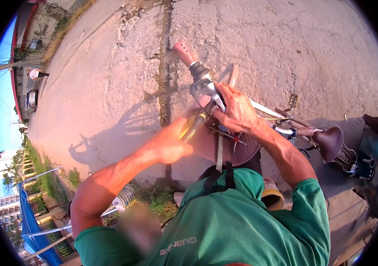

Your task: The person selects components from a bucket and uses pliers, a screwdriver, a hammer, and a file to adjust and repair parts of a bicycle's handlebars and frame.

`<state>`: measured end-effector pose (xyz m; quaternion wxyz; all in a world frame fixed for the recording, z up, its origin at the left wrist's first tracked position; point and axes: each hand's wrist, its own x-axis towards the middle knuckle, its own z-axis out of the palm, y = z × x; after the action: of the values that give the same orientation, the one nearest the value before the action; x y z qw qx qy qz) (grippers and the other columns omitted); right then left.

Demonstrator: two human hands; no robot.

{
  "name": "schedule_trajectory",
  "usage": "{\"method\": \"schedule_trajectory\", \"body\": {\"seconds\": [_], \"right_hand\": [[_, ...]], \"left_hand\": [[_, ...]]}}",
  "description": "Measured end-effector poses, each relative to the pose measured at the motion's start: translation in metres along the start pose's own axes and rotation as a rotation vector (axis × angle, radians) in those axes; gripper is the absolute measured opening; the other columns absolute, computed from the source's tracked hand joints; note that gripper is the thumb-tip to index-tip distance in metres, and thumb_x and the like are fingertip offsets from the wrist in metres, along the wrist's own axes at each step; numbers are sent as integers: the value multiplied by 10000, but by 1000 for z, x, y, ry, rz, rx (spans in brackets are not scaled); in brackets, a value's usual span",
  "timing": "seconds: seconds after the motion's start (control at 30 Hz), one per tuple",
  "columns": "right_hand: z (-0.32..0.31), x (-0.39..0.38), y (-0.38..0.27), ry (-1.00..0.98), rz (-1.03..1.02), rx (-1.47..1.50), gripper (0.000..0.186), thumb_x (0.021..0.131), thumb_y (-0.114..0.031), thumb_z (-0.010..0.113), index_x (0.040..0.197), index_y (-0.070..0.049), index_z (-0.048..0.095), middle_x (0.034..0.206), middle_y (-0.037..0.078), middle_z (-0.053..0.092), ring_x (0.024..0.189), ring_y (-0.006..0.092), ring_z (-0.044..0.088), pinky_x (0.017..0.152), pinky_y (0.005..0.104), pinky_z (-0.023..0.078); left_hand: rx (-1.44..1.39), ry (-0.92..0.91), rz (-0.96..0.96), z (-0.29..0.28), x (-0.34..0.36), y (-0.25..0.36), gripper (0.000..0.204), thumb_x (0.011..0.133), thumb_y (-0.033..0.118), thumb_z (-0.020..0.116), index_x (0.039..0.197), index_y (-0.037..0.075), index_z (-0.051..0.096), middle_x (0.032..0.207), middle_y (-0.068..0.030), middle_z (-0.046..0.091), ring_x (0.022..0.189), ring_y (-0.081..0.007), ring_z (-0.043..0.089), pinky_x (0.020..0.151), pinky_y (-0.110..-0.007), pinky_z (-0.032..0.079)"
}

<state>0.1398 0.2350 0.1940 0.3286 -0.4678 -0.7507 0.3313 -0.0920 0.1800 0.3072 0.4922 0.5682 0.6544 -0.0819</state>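
1. Tool (192,127) with a yellow-and-black handle sits in the left hand (169,142), whose fingers are wrapped round it; its far end meets the handlebar fittings, but the exact contact is hard to see.
2. The right hand (240,108) grasps the handlebar next to the silver brake lever (218,102); what its fingertips press on is hidden.
3. The bicycle (264,109) stands on cracked concrete (118,66) in front of the person, its reddish grip (184,54) pointing away, its basket (209,148) under the hands and its saddle (331,144) off to the right.
4. A slip looks like the likeliest trouble: if the tool sits badly, a hard push could send it into the right hand, which is close by.
5. The handlebar could also swivel if the right hand's hold slackens, spoiling the tool's seating.
6. Any small part coming loose could drop into the basket or onto the concrete.
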Motion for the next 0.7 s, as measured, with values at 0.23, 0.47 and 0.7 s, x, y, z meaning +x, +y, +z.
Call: {"method": "schedule_trajectory", "body": {"seconds": [0.23,0.47,0.7], "right_hand": [[-27,25,26,-281,-76,38,600,813,-282,725,1320,9,588,1105,255,674,1019,471,686,890,527,556],[-19,66,91,-688,93,665,468,771,-102,611,1202,2,761,1054,98,780,987,190,709,909,361,561],[-17,68,72,-802,26,693,519,752,-47,612,1258,12,711,1190,175,742,1141,288,690,1043,405,512]], "left_hand": [[-115,-43,51,3,-1,7,711,791,106,694,1447,-26,455,1009,-95,605,880,-183,620,763,-347,526],[173,65,-39,17,-3,-42,739,774,87,734,1460,11,469,1257,-287,666,1101,-449,696,887,-480,580],[-75,-57,-14,38,-33,-50,796,796,152,770,1501,-15,441,1344,-276,633,1212,-410,663,1029,-442,526]]}}
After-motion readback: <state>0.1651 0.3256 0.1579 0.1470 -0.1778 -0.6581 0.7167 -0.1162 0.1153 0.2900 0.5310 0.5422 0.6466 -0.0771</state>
